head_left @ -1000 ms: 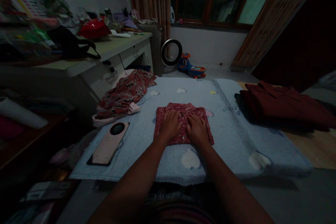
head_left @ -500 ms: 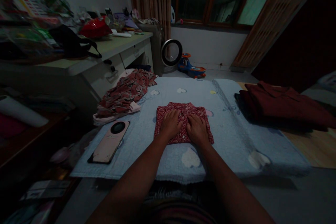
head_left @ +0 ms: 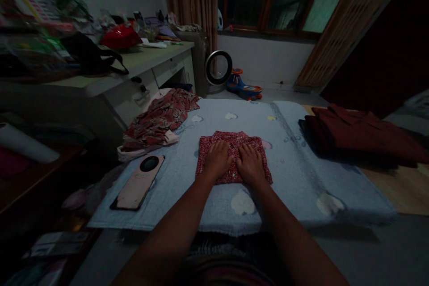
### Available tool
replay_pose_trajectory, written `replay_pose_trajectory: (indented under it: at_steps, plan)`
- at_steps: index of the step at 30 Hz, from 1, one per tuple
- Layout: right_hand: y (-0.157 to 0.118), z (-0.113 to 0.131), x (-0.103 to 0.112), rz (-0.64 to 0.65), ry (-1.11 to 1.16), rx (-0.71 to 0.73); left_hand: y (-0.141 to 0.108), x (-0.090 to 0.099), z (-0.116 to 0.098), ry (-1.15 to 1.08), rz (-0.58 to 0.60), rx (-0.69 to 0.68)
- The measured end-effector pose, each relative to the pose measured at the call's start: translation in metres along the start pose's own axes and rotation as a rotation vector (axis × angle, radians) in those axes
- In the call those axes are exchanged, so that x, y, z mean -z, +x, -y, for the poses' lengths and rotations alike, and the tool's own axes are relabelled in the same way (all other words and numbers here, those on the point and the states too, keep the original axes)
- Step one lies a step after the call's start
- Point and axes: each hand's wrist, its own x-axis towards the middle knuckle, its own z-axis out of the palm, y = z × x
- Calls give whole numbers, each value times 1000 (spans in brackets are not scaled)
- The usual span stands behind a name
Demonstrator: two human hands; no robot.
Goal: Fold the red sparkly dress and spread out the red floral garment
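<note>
Our left hand (head_left: 218, 160) and right hand (head_left: 250, 164) lay on the folded red speckled shirt (head_left: 233, 147), with the fingers open, a little bent and a bit apart, pressing on top and not grabbing. The shirt was on the blue heart blanket (head_left: 291, 192). Left of the shirt was a pink phone (head_left: 138, 185), farther back on its left a crumpled flowery cloth (head_left: 162, 116), and well to its right some dark red folded clothes (head_left: 362, 134)
</note>
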Motion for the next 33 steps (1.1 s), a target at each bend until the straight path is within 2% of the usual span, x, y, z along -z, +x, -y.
replay_pose_trajectory:
  at_steps: [6,12,16,21,25,28,33]
  plan:
    - [4,5,8,130,-75,-64,0,-2,-2,60,9,2]
    - [5,4,5,158,-71,-75,0,-2,-2,75,34,21]
    - [13,-2,7,160,-37,-29,0,-1,-3,60,33,19]
    - [38,-24,20,164,-5,89,0,-4,-1,43,22,20]
    - [45,-34,17,67,28,107,-2,-8,2,44,-1,-2]
    - [39,-33,9,-49,14,93,-2,-5,2,23,-7,-14]
    - [35,-27,12,-131,34,94,-1,5,-1,-15,7,-43]
